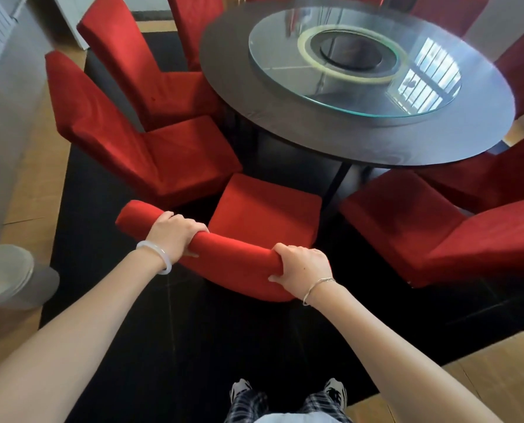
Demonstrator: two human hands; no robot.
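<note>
Both hands are clenched over the padded top edge of one red chair (263,209): left hand (175,236), wearing one pale bangle (155,256), and right hand (303,267), wearing one thin chain (317,285), each have fingers curled round the fabric. This chair stands on a black rug (193,331) at the near side of one round dark table (239,102), seat facing it. Three like-covered chairs (163,160) stand left of the table, two (422,227) at its near right, and one round glass turntable (285,74) lies on top.
</note>
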